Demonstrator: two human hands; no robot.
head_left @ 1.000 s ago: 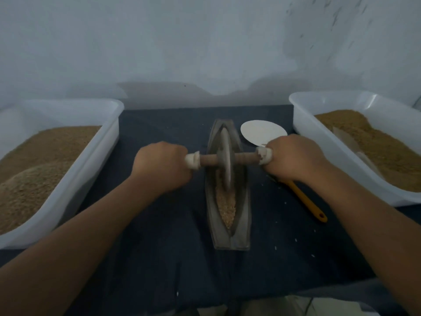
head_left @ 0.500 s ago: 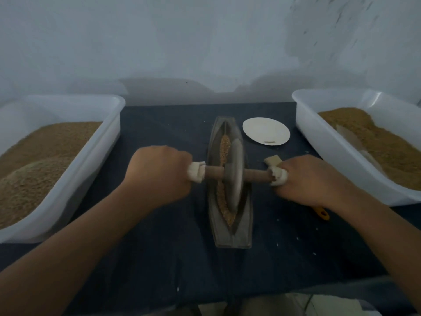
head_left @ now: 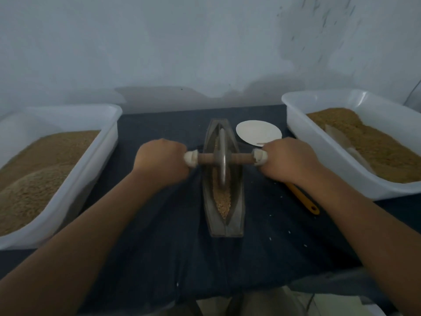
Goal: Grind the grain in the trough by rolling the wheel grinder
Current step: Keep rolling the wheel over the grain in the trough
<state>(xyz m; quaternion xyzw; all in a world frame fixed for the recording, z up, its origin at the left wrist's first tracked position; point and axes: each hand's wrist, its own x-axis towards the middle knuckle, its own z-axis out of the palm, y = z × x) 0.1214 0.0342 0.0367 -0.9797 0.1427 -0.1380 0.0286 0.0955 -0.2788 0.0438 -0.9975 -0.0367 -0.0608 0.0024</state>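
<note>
My left grip (head_left: 161, 160) is curled tight round the left end of the wheel grinder (head_left: 222, 161)'s wooden axle, and my right grip (head_left: 288, 160) is curled round the right end, so each fist covers its handle up to the pale collar beside it. The axle lies level across the trough (head_left: 238, 215), and the metal wheel stands upright on its edge down in the groove, in the far half of the trough. The trough sits in the middle of the table (head_left: 159, 247), lengthwise from the near edge toward the far edge, on the dark cloth that covers the table. The grain (head_left: 222, 201) shows as a narrow tan strip in the groove on the near side of the wheel, running to the near tip. Along the left edge of the table stands a white tub (head_left: 75, 190) heaped with brown meal, and along the right edge a second tub (head_left: 319, 169) holds the same, with a pale flat piece (head_left: 341, 142) half buried in it. A white plate (head_left: 255, 133) lies near the far edge, just right of the trough's far end. An orange-handled tool (head_left: 303, 199) lies between the trough and the right tub, its far end hidden under my right wrist.
</note>
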